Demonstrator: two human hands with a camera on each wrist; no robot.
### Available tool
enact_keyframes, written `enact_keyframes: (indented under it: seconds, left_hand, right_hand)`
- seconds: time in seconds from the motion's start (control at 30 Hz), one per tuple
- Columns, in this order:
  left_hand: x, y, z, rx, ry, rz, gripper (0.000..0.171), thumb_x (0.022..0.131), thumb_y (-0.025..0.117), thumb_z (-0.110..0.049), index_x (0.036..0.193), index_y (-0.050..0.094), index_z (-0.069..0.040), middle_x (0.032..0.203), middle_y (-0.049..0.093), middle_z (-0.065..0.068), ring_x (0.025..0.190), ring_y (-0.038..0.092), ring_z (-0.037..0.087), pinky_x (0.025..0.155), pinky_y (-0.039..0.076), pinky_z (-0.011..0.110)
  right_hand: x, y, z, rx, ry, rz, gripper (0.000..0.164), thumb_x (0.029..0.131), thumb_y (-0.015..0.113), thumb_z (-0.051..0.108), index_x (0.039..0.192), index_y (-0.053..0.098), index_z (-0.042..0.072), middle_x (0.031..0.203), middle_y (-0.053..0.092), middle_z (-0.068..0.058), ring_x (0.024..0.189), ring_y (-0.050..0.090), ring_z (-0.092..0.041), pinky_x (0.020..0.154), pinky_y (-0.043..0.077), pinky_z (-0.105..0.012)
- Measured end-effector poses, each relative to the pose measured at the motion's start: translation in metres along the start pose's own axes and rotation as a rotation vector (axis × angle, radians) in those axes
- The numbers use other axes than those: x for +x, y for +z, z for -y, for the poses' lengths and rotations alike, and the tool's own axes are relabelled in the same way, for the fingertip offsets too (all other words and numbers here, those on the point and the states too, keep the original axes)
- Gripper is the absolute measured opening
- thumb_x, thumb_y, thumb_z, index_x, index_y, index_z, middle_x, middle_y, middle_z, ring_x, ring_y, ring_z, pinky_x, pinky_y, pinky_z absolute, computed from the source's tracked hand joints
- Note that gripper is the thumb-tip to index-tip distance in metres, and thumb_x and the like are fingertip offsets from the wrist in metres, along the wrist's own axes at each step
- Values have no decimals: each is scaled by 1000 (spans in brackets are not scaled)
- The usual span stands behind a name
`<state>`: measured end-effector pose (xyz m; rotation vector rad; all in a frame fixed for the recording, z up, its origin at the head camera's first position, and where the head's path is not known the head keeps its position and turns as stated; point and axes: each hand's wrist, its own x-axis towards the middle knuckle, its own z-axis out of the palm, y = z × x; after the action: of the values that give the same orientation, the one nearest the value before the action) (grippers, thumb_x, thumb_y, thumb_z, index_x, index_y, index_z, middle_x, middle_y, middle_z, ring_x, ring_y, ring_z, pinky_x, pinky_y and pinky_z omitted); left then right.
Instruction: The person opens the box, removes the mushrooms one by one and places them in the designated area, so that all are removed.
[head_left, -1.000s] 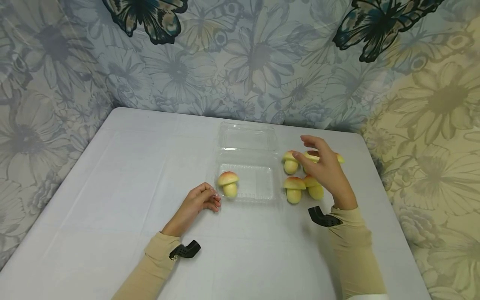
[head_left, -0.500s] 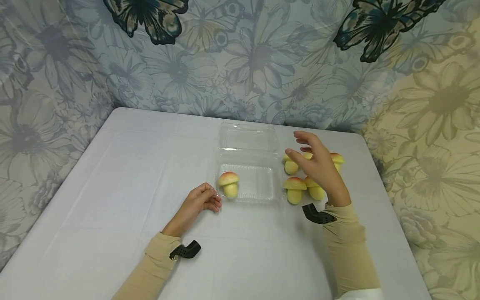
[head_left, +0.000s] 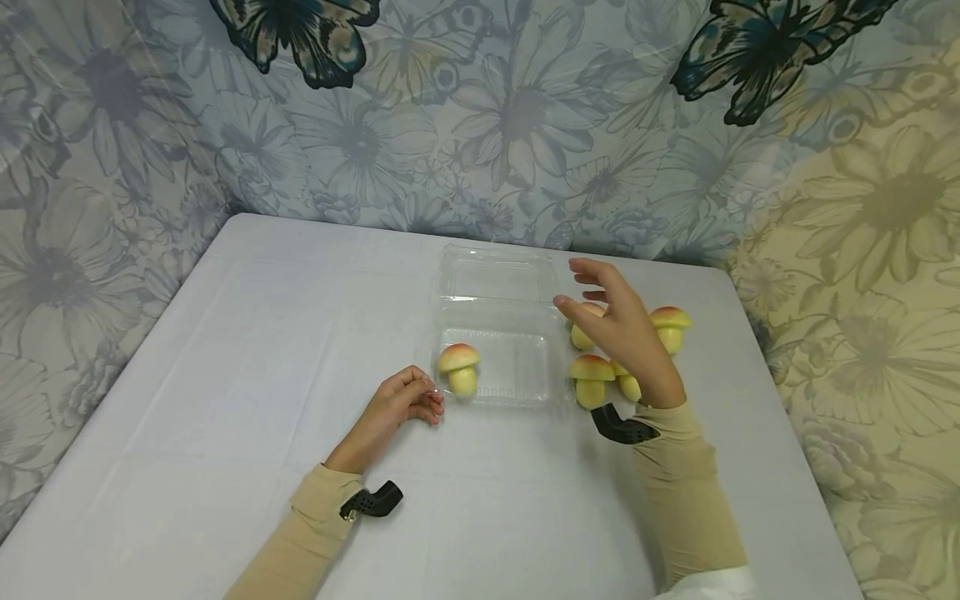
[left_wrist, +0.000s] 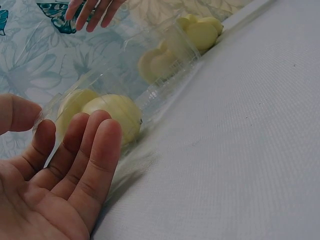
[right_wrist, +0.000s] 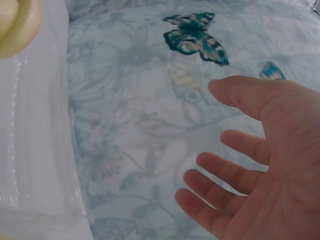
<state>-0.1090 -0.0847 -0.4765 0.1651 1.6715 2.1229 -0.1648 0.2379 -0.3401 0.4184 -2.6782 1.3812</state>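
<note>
A clear plastic clamshell container (head_left: 517, 362) lies with its lid (head_left: 495, 273) folded back toward the wall. One mushroom-shaped piece (head_left: 459, 368), yellow with an orange-tinged cap, sits at the left end of its base. At the near left corner my left hand (head_left: 393, 400) pinches the container's rim between thumb (left_wrist: 20, 114) and index finger, the other fingers loosely bent. My right hand (head_left: 622, 337) hovers, empty and with spread fingers, above the mushrooms right of the container. It partly hides that group, including a front mushroom (head_left: 591, 381) and one at the far right (head_left: 670, 327).
A white cloth covers the table (head_left: 225, 375). Behind it rises a flowered wall (head_left: 517, 125) with butterfly decorations (head_left: 765, 50), and the table's right edge runs beside a yellowish wall section (head_left: 892, 333). Each wrist wears a black camera mount (head_left: 372, 500).
My right hand has drifted left over the mushrooms toward the container, uncovering the far-right mushroom. My left hand has kept its place at the container's corner.
</note>
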Motion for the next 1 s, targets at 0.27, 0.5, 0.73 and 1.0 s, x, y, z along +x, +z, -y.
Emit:
enact_keyframes:
  seconds: [0.27, 0.5, 0.73, 1.0]
  left_hand:
    - [0, 0, 0, 0, -1, 3, 17, 106, 48, -19, 100, 54, -5, 96, 64, 10, 82, 67, 16, 75, 61, 28]
    - [0, 0, -1, 3, -3, 1, 17, 106, 48, -18, 99, 54, -4, 96, 64, 10, 82, 66, 16, 75, 61, 28]
    - [0, 0, -1, 4, -2, 1, 17, 106, 48, -19, 100, 54, -4, 95, 64, 8, 82, 66, 16, 75, 61, 28]
    - [1, -1, 0, -2, -7, -6, 16, 106, 48, -18, 99, 55, -5, 94, 64, 8, 82, 66, 16, 75, 61, 28]
  right_hand:
    - [6, 11, 7, 15, -41, 36, 59, 97, 70, 20, 149, 44, 9, 153, 47, -10, 138, 48, -31, 113, 43, -52]
    - [10, 22, 9, 16, -64, 56, 59, 97, 70, 20, 148, 44, 7, 152, 48, -10, 137, 48, -31, 113, 44, -51]
    - [13, 32, 11, 12, -70, 92, 57, 97, 70, 22, 147, 46, 10, 152, 48, -9, 137, 49, -29, 112, 45, -49]
    - [19, 45, 16, 7, -103, 146, 57, 97, 70, 23, 146, 47, 8, 150, 49, -9, 135, 49, -29, 111, 47, -48]
